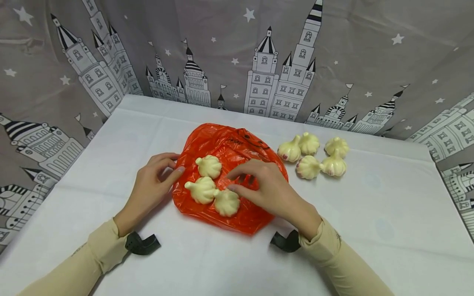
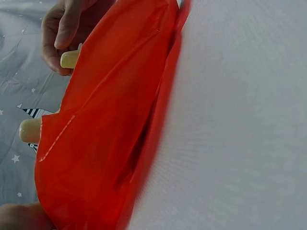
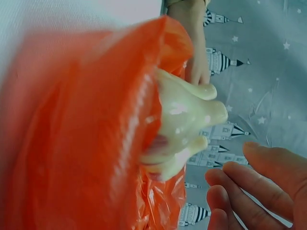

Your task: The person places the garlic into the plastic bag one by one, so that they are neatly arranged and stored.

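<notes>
A red plastic bag (image 1: pixel 255 222) is spread on the table, with three pale, glossy garlic bulbs (image 1: pixel 208 166) lying on it. My left hand (image 1: pixel 153 181) is at the bag's left edge, thumb over the plastic and fingers curled beside it. Above the bag's right half hovers my right hand (image 1: pixel 264 185), thumb and fingers apart and holding nothing. Its fingertips point toward the nearest garlic bulb (image 1: pixel 227 203). In the right wrist view, the spread fingers (image 3: pixel 259 182) stand a little away from the garlic bulbs (image 3: pixel 180 115), which the bag's raised edge partly hides.
More garlic bulbs (image 1: pixel 308 167) lie grouped on the white tablecloth (image 1: pixel 389 197) right of the bag. A grey curtain (image 1: pixel 222 49) printed with castles and stars hangs behind the table. Dark curved wrist pieces (image 1: pixel 142 244) stick out below both sleeves.
</notes>
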Available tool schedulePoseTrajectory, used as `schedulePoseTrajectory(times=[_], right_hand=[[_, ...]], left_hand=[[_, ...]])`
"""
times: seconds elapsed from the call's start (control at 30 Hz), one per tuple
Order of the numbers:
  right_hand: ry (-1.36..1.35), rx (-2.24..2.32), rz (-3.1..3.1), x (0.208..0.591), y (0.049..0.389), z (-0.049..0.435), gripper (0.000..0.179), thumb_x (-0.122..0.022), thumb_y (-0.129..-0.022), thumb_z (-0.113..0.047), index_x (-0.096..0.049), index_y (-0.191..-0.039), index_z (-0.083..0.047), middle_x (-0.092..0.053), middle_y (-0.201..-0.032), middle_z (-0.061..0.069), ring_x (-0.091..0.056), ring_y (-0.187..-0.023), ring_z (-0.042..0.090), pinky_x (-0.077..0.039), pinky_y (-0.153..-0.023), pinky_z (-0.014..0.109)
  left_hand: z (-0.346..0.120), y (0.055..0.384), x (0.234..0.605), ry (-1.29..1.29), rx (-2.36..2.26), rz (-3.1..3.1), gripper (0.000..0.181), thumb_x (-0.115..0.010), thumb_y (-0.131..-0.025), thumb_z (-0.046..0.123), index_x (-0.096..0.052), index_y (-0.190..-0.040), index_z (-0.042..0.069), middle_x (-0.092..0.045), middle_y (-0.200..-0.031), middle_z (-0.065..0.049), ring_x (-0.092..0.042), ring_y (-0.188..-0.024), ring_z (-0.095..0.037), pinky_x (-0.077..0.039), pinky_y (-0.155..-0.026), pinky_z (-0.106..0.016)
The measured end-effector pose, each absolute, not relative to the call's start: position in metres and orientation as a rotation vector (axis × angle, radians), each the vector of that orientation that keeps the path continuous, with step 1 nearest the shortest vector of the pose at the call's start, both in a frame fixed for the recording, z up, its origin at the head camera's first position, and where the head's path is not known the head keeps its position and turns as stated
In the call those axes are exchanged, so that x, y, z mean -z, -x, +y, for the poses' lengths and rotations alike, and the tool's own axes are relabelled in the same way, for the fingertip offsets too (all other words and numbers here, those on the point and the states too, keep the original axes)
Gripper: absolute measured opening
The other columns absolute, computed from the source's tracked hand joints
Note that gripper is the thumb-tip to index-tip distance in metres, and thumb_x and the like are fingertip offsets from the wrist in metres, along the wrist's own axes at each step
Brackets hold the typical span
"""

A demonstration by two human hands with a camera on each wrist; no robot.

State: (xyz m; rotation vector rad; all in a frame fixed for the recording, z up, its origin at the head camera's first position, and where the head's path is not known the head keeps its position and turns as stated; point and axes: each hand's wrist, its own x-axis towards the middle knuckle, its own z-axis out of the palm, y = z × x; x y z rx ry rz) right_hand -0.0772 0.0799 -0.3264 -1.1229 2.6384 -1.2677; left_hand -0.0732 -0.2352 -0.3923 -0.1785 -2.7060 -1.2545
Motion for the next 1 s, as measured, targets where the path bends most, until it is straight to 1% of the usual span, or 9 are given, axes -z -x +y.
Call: schedulePoseTrajectory(times=[0.13, 0.2, 0.27, 0.37, 0.47, 0.57, 0.7, 0.8, 1.0], right_hand=[[1.103, 1.289, 2.688, 0.322, 0.08, 0.088, 0.02, -0.082, -0.093, -0.018, -0.079, -0.112, -0.012, -0.079, -0.105, -0.001, -0.07, -0.092, 0.014, -0.058, -0.082, 0.035], [1.091, 1.299, 2.722, 0.319, 0.081, 0.094, 0.021, -0.082, -0.093, -0.018, -0.079, -0.113, -0.013, -0.079, -0.107, -0.003, -0.071, -0.094, 0.014, -0.058, -0.084, 0.034], [1.084, 1.305, 2.758, 0.316, 0.082, 0.1, 0.021, -0.083, -0.092, -0.017, -0.079, -0.113, -0.014, -0.079, -0.107, -0.004, -0.071, -0.094, 0.012, -0.058, -0.084, 0.032], [1.076, 1.311, 2.794, 0.312, 0.083, 0.109, 0.021, -0.083, -0.092, -0.016, -0.08, -0.113, -0.014, -0.079, -0.106, -0.005, -0.071, -0.093, 0.01, -0.059, -0.082, 0.031], [1.056, 1.308, 2.815, 0.31, 0.083, 0.119, 0.021, -0.083, -0.092, -0.015, -0.08, -0.112, -0.013, -0.079, -0.106, -0.004, -0.071, -0.092, 0.01, -0.059, -0.08, 0.031], [1.014, 1.298, 2.844, 0.308, 0.084, 0.13, 0.02, -0.083, -0.092, -0.014, -0.08, -0.112, -0.014, -0.079, -0.105, -0.005, -0.071, -0.09, 0.008, -0.059, -0.078, 0.031], [0.946, 1.303, 2.882, 0.308, 0.084, 0.146, 0.02, -0.083, -0.092, -0.013, -0.08, -0.112, -0.017, -0.079, -0.104, -0.007, -0.069, -0.087, 0.007, -0.057, -0.072, 0.028], [0.893, 1.295, 2.922, 0.311, 0.084, 0.161, 0.021, -0.083, -0.092, -0.012, -0.081, -0.112, -0.017, -0.079, -0.106, -0.008, -0.069, -0.088, 0.007, -0.059, -0.071, 0.028], [0.807, 1.242, 3.043, 0.315, 0.078, 0.194, 0.022, -0.086, -0.089, -0.011, -0.081, -0.109, -0.017, -0.079, -0.1, -0.008, -0.07, -0.08, 0.005, -0.054, -0.065, 0.019]], left_hand=[[-0.237, 0.072, 0.394, 0.166, 1.245, -2.711, 0.021, -0.07, -0.102, 0.033, -0.069, -0.093, 0.013, -0.066, -0.137, -0.003, -0.055, -0.136, -0.023, -0.052, -0.112, -0.04], [-0.238, 0.072, 0.394, 0.162, 1.245, -2.714, 0.022, -0.07, -0.102, 0.033, -0.069, -0.093, 0.014, -0.065, -0.138, -0.002, -0.055, -0.137, -0.022, -0.051, -0.113, -0.037], [-0.238, 0.072, 0.395, 0.164, 1.247, -2.715, 0.022, -0.07, -0.102, 0.034, -0.069, -0.093, 0.013, -0.065, -0.138, -0.002, -0.055, -0.137, -0.022, -0.051, -0.112, -0.04], [-0.238, 0.073, 0.396, 0.167, 1.25, -2.713, 0.022, -0.07, -0.102, 0.034, -0.069, -0.094, 0.013, -0.065, -0.138, -0.003, -0.055, -0.137, -0.023, -0.051, -0.112, -0.05], [-0.238, 0.074, 0.396, 0.164, 1.253, -2.713, 0.022, -0.071, -0.102, 0.033, -0.069, -0.093, 0.013, -0.065, -0.138, -0.002, -0.055, -0.137, -0.022, -0.05, -0.112, -0.049], [-0.237, 0.074, 0.396, 0.166, 1.251, -2.71, 0.022, -0.071, -0.102, 0.033, -0.069, -0.093, 0.013, -0.066, -0.137, -0.002, -0.055, -0.136, -0.022, -0.05, -0.112, -0.04], [-0.238, 0.073, 0.395, 0.174, 1.259, -2.702, 0.021, -0.071, -0.102, 0.032, -0.068, -0.092, 0.013, -0.066, -0.136, -0.003, -0.055, -0.136, -0.023, -0.05, -0.113, -0.044], [-0.238, 0.073, 0.394, 0.183, 1.253, -2.697, 0.02, -0.072, -0.102, 0.031, -0.069, -0.092, 0.013, -0.067, -0.136, -0.004, -0.056, -0.136, -0.024, -0.049, -0.112, -0.054], [-0.238, 0.073, 0.395, 0.185, 1.247, -2.696, 0.019, -0.072, -0.102, 0.03, -0.07, -0.092, 0.013, -0.067, -0.137, -0.005, -0.056, -0.136, -0.025, -0.05, -0.111, -0.053]])
